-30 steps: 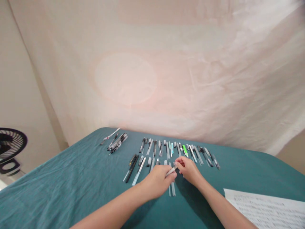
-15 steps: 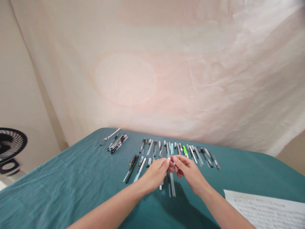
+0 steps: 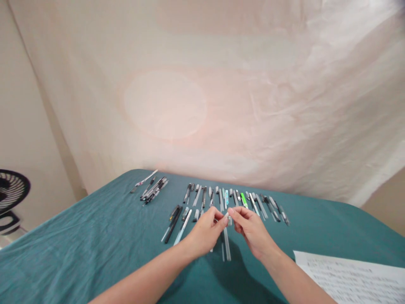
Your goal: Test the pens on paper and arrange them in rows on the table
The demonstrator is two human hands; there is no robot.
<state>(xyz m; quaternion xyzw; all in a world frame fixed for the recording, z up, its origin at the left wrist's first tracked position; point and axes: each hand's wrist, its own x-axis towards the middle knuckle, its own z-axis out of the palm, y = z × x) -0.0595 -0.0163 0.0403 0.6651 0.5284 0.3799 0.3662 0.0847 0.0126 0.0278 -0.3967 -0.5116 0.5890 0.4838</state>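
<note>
My left hand point(image 3: 206, 230) and my right hand point(image 3: 248, 228) meet fingertip to fingertip over the near row of pen parts. Both are closed in a pinch on a small whitish piece point(image 3: 227, 215), mostly covered by the fingers, so I cannot tell which part it is. Below them, a clear pen barrel point(image 3: 227, 247) lies on the cloth with a thinner clear tube point(image 3: 223, 252) beside it. Left of my left hand rest a pale blue-white pen barrel point(image 3: 183, 228) and a black pen barrel point(image 3: 174, 225), with caps close by.
A green cloth point(image 3: 104, 236) covers the table. Further back runs a row of pens and caps, among them a bright green one point(image 3: 244, 200). A pile of pens point(image 3: 154, 192) lies at the far left. A written sheet point(image 3: 351, 274) is at the right; a black fan point(image 3: 12, 192) stands left.
My hands have shifted slightly, and the fingertips have turned around the small piece, which now shows whiter between them. The whole view has slid slightly left. The laid-out pens look unchanged.
</note>
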